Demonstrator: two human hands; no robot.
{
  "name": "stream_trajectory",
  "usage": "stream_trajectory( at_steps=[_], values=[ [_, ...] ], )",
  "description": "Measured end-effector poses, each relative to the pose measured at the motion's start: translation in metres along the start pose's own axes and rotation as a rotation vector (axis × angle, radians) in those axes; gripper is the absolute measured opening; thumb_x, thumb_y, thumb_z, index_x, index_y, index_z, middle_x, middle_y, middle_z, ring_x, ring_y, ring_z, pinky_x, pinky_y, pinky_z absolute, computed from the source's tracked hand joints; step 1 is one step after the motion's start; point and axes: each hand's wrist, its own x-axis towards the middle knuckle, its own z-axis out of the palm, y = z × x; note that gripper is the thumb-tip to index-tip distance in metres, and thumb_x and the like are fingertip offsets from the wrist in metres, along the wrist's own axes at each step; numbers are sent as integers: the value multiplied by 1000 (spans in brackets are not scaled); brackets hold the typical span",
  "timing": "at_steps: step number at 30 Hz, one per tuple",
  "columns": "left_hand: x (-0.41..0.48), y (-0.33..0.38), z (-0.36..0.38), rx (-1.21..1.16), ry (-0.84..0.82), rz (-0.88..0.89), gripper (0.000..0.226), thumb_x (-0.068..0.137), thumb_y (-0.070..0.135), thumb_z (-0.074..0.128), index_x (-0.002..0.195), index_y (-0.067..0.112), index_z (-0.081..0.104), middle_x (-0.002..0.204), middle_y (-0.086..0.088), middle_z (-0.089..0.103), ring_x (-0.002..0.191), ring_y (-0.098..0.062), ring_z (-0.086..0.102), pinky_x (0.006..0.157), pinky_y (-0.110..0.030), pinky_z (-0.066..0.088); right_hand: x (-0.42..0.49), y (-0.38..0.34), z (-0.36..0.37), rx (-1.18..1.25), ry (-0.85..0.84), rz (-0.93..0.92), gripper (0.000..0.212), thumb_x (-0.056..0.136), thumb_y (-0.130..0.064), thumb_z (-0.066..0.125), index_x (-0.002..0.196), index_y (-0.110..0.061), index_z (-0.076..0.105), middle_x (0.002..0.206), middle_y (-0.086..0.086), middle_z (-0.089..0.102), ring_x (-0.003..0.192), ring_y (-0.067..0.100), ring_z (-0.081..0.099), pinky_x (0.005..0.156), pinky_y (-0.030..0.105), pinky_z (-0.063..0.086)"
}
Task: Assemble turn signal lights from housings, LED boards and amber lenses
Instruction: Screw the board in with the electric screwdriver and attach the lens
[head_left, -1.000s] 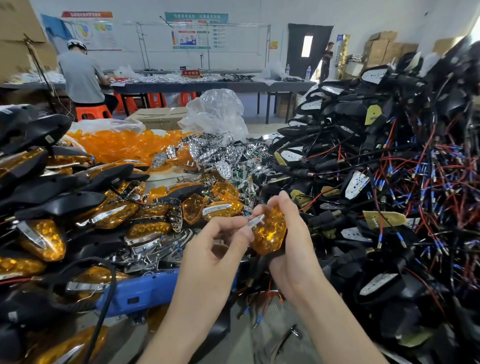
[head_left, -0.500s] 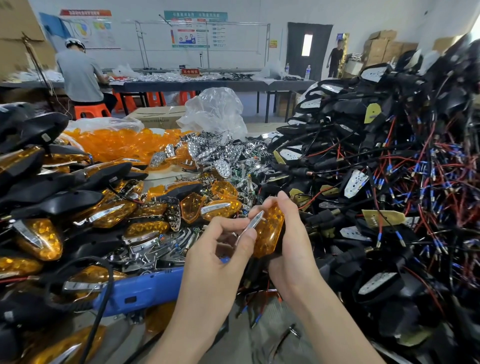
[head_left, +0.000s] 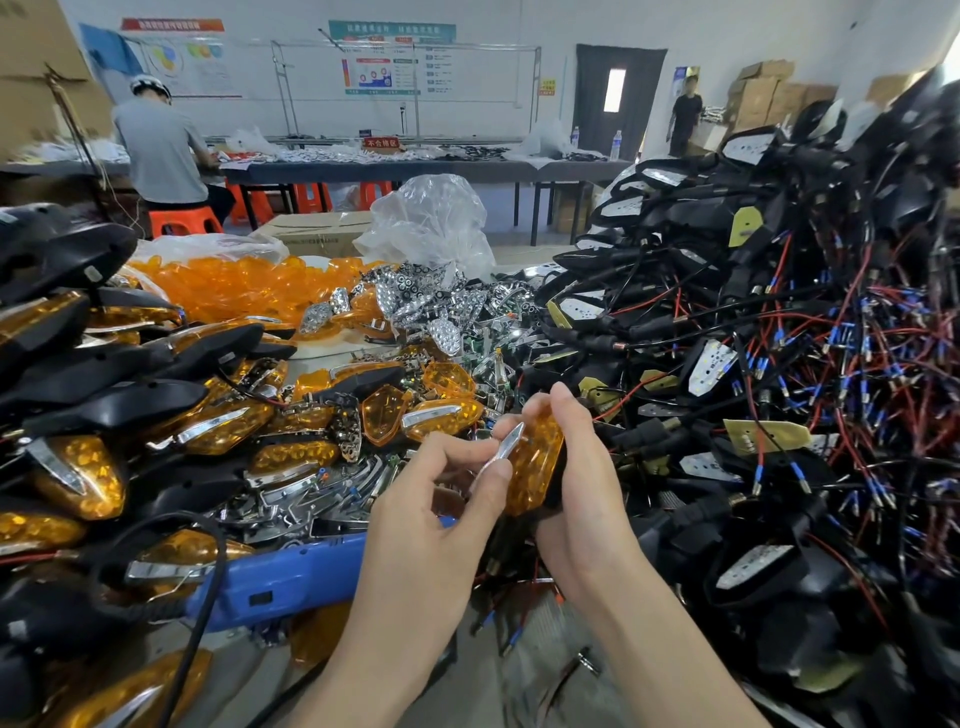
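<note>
While wired black housings (head_left: 779, 322) pile up at right, a worker's right hand (head_left: 582, 483) curls round an amber lens (head_left: 537, 462) held clear of the heaps, its long axis near upright, face turned left. The left hand (head_left: 441, 499) pinches a thin chrome strip (head_left: 503, 448) against it. Light, stiff, glossy plastic probably slips; the rim looks the safest hold.

Gripped an amber lens (head_left: 537, 467) in the right hand (head_left: 584, 493), pinched a silver strip (head_left: 506, 446) at its edge with the left hand (head_left: 431, 504), between heaps of finished lights (head_left: 78, 467) and wired housings (head_left: 779, 364).
</note>
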Motion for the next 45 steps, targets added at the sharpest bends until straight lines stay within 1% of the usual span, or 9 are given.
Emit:
stream_trajectory(
  at_steps=[8,13,18,21,26,30,35,39,45],
  values=[
    [-1,-2,1,40,-13,1,12,87,48,62,95,40,65,94,17,69,90,-7,67,76,-37,56,3,2,1,-60,32,1,33,88,-53,57,66,-31,69,73,-1,71,61,13,65,56,27,55],
    [-3,-2,4,95,-7,34,13,87,46,60,96,37,64,100,22,66,96,-1,64,76,-21,52,4,3,2,-64,58,-8,36,92,-50,57,65,-30,67,66,-4,63,56,12,59,53,24,51],
    [-4,-2,5,218,-61,128,16,96,30,59,110,37,64,108,23,57,105,0,59,80,-13,45,6,1,0,42,100,67,46,102,-42,54,60,-30,67,64,-4,61,56,13,62,52,24,52],
    [-6,-1,7,245,-67,166,23,99,31,53,119,40,60,113,23,52,105,1,57,81,-8,42,8,1,-3,110,126,124,44,100,-47,56,63,-28,67,67,-3,62,59,15,62,54,27,54],
    [-11,-4,8,358,-127,178,38,100,43,40,137,39,46,126,24,39,110,0,53,85,-16,43,8,2,-4,242,146,205,41,74,-62,65,79,-22,72,74,-2,70,61,16,68,53,30,57],
    [-11,-3,8,476,-134,192,48,92,55,40,138,43,36,125,27,32,105,3,51,74,-15,46,10,3,-5,267,104,195,46,75,-60,61,93,-17,67,77,-1,71,67,16,69,67,34,62],
    [-11,-2,8,611,-81,200,59,84,57,54,136,32,42,124,19,36,103,-6,58,72,-20,46,11,5,-7,221,103,161,42,75,-56,68,89,-17,67,74,-1,70,66,19,72,58,30,58],
    [-12,-1,11,559,-78,187,60,81,50,61,135,33,41,122,18,35,103,-6,57,73,-26,55,11,6,-7,180,128,128,27,70,-53,76,67,-26,77,77,0,71,67,18,71,59,30,57],
    [-15,-6,18,432,-89,175,63,86,22,73,141,30,43,122,19,32,105,1,47,81,-1,39,9,7,-3,222,186,167,27,96,-42,66,78,-21,67,73,-2,65,57,18,64,55,30,55]
  ],
)
